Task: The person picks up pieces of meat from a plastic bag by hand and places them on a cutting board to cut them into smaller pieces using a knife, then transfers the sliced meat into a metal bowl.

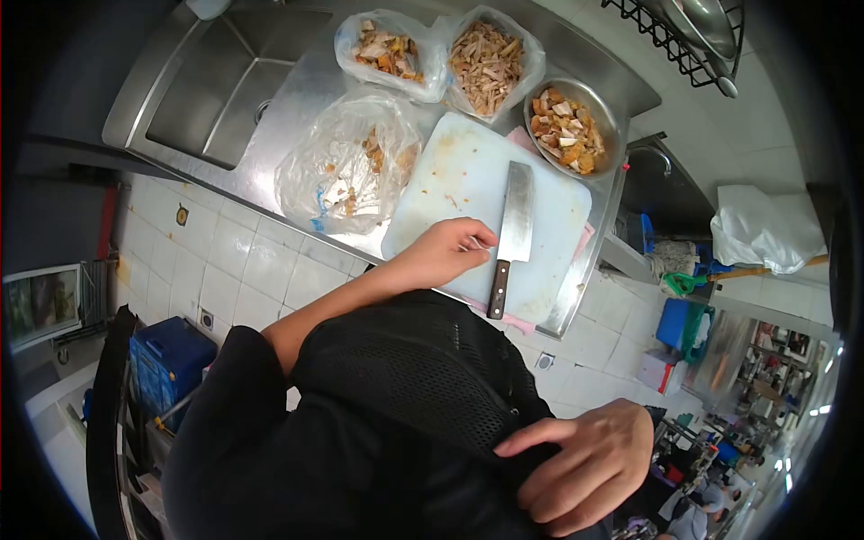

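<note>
A cleaver (516, 225) with a dark wooden handle lies on the white cutting board (468, 180), beside a few food scraps. Just left of the cleaver, above the board's near edge, is my left hand (450, 252), its fingers curled; what they hold, if anything, is too small to tell. My right hand (589, 463) is at the lower right, over the black bag (414, 360) and dark clothing, fingers bent and thumb stretched apart, with nothing visible in it. An open plastic bag (351, 162) with scraps rests left of the board.
Two plastic-lined containers of cut meat (391, 54) and strips (486, 67) stand behind the board. A metal bowl (576, 126) of chopped pieces is at the right. A sink (225, 90) lies at the left. Several people are in the far lower right.
</note>
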{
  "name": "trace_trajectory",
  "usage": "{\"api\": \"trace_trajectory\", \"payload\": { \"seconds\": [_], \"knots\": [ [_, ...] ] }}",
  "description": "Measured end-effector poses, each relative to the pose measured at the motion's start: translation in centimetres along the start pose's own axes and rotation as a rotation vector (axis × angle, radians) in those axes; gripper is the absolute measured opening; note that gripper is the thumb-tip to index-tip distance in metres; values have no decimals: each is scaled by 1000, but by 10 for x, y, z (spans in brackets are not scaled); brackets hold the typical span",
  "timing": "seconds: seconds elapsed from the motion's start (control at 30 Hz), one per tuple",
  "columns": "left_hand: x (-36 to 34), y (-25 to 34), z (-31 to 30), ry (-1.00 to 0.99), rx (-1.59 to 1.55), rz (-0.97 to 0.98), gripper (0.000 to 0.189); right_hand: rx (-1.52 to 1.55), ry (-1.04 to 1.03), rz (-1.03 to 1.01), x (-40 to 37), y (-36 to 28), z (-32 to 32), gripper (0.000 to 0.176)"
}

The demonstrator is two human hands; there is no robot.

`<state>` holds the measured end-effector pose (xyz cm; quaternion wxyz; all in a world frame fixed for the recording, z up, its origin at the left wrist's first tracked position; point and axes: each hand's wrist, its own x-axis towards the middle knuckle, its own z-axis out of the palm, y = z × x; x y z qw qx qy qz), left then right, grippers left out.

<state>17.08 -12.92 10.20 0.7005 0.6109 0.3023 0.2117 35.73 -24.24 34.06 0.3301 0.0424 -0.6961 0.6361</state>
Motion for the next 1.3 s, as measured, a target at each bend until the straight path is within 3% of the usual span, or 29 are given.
{"api": "trace_trajectory", "payload": {
  "seconds": [0.17, 0.23, 0.3, 0.5, 0.57, 0.63, 0.73, 0.83, 0.9, 0.93, 1.0, 1.03, 1.1, 1.17, 1.23, 1.3],
  "knots": [
    [24, 30, 35, -80, 83, 46, 24, -73, -77, -67, 2, -30, 6, 15],
    [30, 41, 58, -136, -25, 54, 24, -150, -52, -101, 6, -48, 15, 19],
    [37, 64, 79, -173, 57, 173, 23, -146, -160, -176, 12, -65, 13, 28],
    [31, 120, 140, -267, -6, 369, 22, -198, -194, -272, 19, -79, 27, 21],
    [26, 121, 139, -349, 14, 399, 23, -225, -160, -299, 18, -80, 28, 20],
    [35, 106, 125, -375, -17, 291, 25, -253, -128, -321, 16, -81, 29, 19],
    [47, 82, 100, -278, 65, 181, 27, -309, -23, -372, 7, -82, 31, 19],
    [43, 60, 75, -173, -86, 158, 23, -503, 341, -462, -32, -63, 32, 21],
    [38, 22, 31, -39, -366, 94, 20, -823, 1306, -261, -74, -8, 37, 22],
    [32, 0, 10, 205, -288, 186, 18, -792, 1642, -64, -100, 23, 18, 24],
    [21, -17, -36, 809, -73, 437, 4, -613, 1901, 444, -162, 96, -9, 27],
    [17, -20, -62, 1042, 6, 476, 2, -547, 1902, 716, -194, 138, -9, 33],
    [13, -54, -129, 1126, 172, 420, 6, -1005, 1511, 1197, -206, 204, 14, 44],
    [26, -77, -166, 1139, 246, 347, 9, -1204, 1335, 1239, -194, 237, 37, 60],
    [35, -81, -185, 506, 351, -64, 20, -1085, 1361, 1285, -178, 249, 41, 65],
    [47, -92, -181, 585, 813, -146, 36, -964, 1378, 1340, -175, 249, 42, 69]
  ]
}}
